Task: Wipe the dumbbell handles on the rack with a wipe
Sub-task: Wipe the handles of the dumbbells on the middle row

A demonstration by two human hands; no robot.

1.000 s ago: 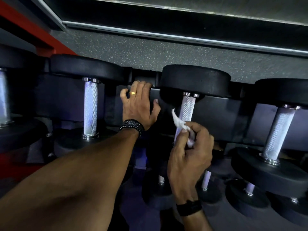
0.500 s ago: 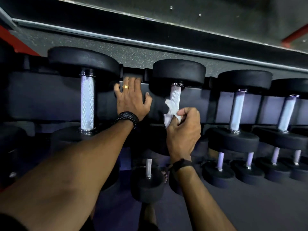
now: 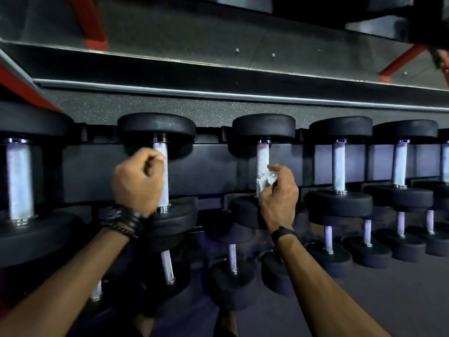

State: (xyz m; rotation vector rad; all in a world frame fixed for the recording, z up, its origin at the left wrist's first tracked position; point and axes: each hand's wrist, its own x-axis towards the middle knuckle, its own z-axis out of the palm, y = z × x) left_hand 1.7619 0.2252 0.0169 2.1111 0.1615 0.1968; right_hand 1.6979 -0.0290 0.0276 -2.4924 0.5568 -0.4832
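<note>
On the rack (image 3: 206, 166), right hand (image 3: 279, 195) pinches crumpled white wipe (image 3: 266, 180) against knurled handle (image 3: 262, 161); left hand (image 3: 137, 181) curled, seemingly holding nothing, beside neighbouring handle (image 3: 163, 176).

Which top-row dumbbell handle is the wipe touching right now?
The third handle from the left: the right hand presses the wipe against it.

My left hand (image 3: 138, 181) has come off the black rack bar (image 3: 206, 166), where it lay flat, and now sits curled in a fist in front of the knurled handle (image 3: 163, 176) left of centre. My right hand (image 3: 279, 193) has slid lower on the centre handle (image 3: 262, 164), bunching the white wipe (image 3: 266, 178) tighter. More dumbbells now show at the right of the frame.
</note>
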